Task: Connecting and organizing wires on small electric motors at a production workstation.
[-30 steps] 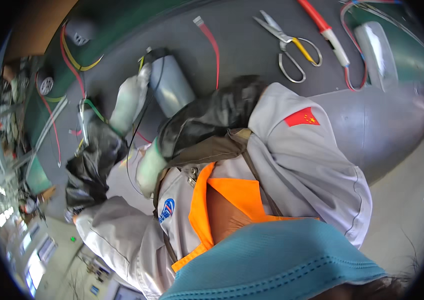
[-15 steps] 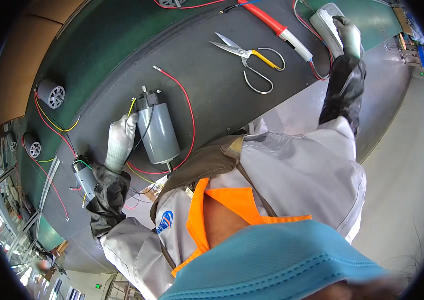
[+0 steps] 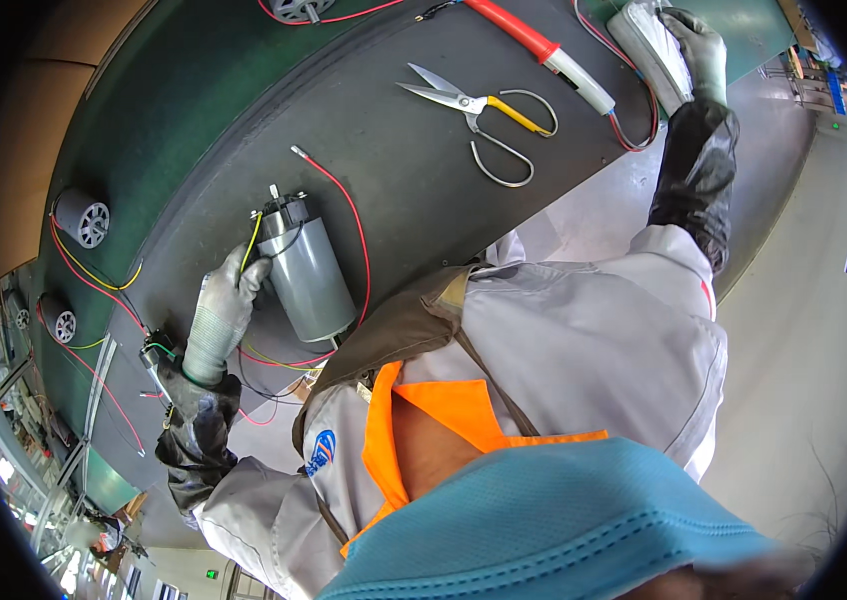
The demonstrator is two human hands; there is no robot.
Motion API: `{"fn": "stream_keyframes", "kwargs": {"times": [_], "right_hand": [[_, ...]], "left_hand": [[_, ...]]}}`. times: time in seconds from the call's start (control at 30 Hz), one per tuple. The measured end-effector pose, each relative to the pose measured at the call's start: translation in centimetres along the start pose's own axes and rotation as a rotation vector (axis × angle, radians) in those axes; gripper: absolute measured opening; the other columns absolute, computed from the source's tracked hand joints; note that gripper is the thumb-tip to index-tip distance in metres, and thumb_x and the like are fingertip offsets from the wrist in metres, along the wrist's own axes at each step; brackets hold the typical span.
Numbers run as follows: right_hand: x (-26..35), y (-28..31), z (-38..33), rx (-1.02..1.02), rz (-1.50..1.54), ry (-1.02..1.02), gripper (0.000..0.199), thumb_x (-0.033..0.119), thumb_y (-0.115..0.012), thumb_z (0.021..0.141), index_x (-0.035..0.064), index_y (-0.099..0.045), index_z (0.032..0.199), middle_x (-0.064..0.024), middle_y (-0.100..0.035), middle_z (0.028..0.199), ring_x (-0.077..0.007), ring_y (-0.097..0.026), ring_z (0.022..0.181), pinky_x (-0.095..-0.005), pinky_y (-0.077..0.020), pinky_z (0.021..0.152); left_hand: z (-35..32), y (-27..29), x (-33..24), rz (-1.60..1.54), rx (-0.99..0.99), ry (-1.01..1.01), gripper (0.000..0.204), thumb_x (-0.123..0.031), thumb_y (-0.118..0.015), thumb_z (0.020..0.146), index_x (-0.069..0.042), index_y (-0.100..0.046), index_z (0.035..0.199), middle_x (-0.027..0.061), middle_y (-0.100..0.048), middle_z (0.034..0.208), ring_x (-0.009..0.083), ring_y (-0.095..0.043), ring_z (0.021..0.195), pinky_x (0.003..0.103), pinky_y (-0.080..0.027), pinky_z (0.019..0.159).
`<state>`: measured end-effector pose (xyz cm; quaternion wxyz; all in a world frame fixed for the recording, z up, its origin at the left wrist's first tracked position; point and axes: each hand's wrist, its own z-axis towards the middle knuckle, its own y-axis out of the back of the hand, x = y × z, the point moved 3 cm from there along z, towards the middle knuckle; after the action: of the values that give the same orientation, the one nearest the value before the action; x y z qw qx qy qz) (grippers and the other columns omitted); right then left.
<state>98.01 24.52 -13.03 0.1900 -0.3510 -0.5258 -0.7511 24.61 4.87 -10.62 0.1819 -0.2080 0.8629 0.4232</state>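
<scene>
While the left hand [image 3: 227, 312] grips the grey motor [image 3: 306, 272], the right hand [image 3: 696, 48] clasps a white box [image 3: 650, 48].

Left hand [image 3: 224, 310] touches grey motor [image 3: 306, 275]; right hand [image 3: 699, 45] seemingly grasps box [image 3: 649, 45].

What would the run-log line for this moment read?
left hand: gloved, on grey cylindrical motor | right hand: gloved, on pale grey box-shaped device | steel scissors: lying untouched on dark mat

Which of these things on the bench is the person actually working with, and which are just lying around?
In hand:
- grey motor, touched by the left hand
- white device, under the right hand

Lying about:
- scissors
- red-handled tool
- two small motors at the bench's left
</scene>
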Motion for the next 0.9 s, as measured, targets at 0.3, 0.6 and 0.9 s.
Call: {"fn": "stream_keyframes", "kwargs": {"times": [0.3, 0.6, 0.9], "right_hand": [[18.9, -9.3, -14.0, 0.463, 0.717, -0.187, 0.019, 0.008, -0.068, 0.097, -0.0032, -0.071, 0.112, -0.0027, -0.073, 0.096, -0.0066, -0.063, 0.077, -0.0199, -0.0489, 0.068], [30.5, -25.3, -29.1, 1.315, 1.123, -0.444, 0.03, 0.016, -0.067, 0.098, -0.0017, -0.067, 0.123, -0.0129, -0.075, 0.106, -0.0174, -0.075, 0.082, -0.0259, -0.0589, 0.062], [33.0, -28.1, -35.1, 0.608, 0.384, 1.012, 0.03, 0.004, -0.067, 0.085, 0.0123, -0.072, 0.113, -0.0031, -0.072, 0.113, -0.0274, -0.07, 0.093, -0.039, -0.0577, 0.074]], "left_hand": [[-0.5, 1.0, -1.0, -0.436, 0.224, 0.275, 0.047, -0.052, -0.061, 0.101, -0.006, -0.061, 0.098, 0.0022, -0.059, 0.07, 0.0115, -0.058, 0.052, 0.027, -0.044, 0.046], [-1.4, 3.3, 0.0, -0.526, 0.327, 0.231, 0.045, -0.049, -0.064, 0.099, -0.006, -0.065, 0.087, 0.0006, -0.058, 0.065, 0.0083, -0.053, 0.048, 0.024, -0.04, 0.043], [-2.2, 0.5, 1.7, -0.598, 0.188, -0.12, 0.044, -0.041, -0.05, 0.103, -0.002, -0.064, 0.119, 0.0047, -0.066, 0.078, 0.0071, -0.06, 0.053, 0.021, -0.041, 0.043]]}}
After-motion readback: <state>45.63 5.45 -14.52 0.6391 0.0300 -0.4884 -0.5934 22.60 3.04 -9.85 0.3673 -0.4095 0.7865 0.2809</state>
